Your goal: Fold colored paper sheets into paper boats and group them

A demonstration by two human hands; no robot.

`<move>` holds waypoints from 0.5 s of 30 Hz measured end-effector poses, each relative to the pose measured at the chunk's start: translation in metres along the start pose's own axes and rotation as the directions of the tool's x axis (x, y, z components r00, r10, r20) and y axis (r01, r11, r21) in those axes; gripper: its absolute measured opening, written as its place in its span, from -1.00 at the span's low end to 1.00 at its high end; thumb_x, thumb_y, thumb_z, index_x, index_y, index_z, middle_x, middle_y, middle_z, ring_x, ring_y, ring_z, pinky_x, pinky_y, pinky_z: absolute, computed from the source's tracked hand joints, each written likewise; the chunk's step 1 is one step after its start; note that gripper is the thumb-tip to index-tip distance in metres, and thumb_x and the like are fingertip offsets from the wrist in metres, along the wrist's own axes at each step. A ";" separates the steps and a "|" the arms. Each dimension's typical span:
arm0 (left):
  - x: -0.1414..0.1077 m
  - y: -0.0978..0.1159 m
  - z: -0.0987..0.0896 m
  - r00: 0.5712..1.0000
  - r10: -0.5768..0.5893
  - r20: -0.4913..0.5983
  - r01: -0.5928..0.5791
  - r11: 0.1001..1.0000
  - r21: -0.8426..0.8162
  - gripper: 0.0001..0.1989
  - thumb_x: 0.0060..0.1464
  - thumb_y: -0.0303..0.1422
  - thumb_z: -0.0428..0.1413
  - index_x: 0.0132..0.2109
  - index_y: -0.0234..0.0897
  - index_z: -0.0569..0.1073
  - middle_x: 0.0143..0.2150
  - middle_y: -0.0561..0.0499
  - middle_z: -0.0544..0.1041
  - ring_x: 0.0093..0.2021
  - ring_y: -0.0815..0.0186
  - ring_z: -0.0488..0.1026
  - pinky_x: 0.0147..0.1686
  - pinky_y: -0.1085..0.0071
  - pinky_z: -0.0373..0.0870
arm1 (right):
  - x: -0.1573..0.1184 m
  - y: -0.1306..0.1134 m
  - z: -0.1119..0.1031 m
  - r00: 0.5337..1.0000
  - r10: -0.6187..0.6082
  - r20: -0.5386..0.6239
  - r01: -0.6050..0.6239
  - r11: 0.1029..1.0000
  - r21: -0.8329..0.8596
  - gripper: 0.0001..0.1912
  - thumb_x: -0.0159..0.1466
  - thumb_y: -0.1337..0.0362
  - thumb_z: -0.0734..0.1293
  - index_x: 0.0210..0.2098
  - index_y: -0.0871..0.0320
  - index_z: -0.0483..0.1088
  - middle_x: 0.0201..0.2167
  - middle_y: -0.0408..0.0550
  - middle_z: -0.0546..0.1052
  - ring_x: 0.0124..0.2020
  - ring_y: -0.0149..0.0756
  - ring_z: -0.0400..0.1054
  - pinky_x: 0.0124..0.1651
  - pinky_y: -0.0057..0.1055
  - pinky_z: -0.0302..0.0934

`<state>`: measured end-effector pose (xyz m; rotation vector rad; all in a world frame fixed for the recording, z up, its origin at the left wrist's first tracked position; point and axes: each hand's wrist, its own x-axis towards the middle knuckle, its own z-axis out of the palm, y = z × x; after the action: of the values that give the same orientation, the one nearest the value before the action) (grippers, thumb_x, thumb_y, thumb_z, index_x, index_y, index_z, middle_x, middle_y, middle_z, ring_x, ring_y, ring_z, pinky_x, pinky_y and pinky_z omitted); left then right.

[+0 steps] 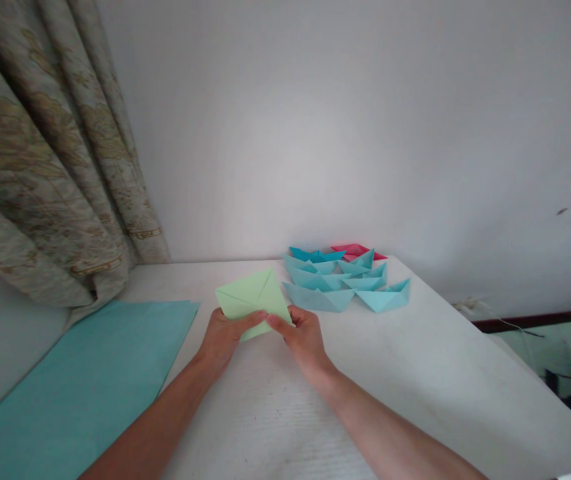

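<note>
A light green folded paper [251,295], squarish with crease lines across its face, is held up over the white table between both hands. My left hand [224,339] grips its lower left side, thumb lying across the front. On the lower right side, my right hand [302,333] pinches the paper, and the two thumb tips almost meet near the lower middle. The fingers behind the paper are mostly hidden. Just beyond my right hand stand several folded paper boats, among them a pale blue boat [319,298].
Large teal paper sheets [90,373] lie at the left of the white table [285,427]. A pink paper boat [358,251] and a darker blue boat [315,255] stand at the back by the wall. A patterned curtain [55,153] hangs at the left. The table's edge runs along the right.
</note>
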<state>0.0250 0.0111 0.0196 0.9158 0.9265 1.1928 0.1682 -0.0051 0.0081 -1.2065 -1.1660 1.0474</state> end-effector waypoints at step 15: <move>0.008 0.005 -0.005 0.999 -0.008 -0.046 -0.001 0.982 -0.189 -0.70 -0.22 -0.36 0.34 -0.28 -0.44 0.58 -0.27 -0.18 0.62 -0.30 0.14 0.56 -0.21 0.24 0.48 | 0.003 0.002 -0.002 0.999 0.023 -0.039 -0.020 0.997 0.071 -0.65 -0.04 0.11 0.44 -0.67 0.20 0.26 -0.69 -0.25 0.13 -0.59 -0.48 -0.06 -0.52 -0.46 -0.18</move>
<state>0.0194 0.0197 0.0212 0.7361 0.8350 1.2800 0.1704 -0.0017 0.0065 -1.1824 -1.0786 1.0673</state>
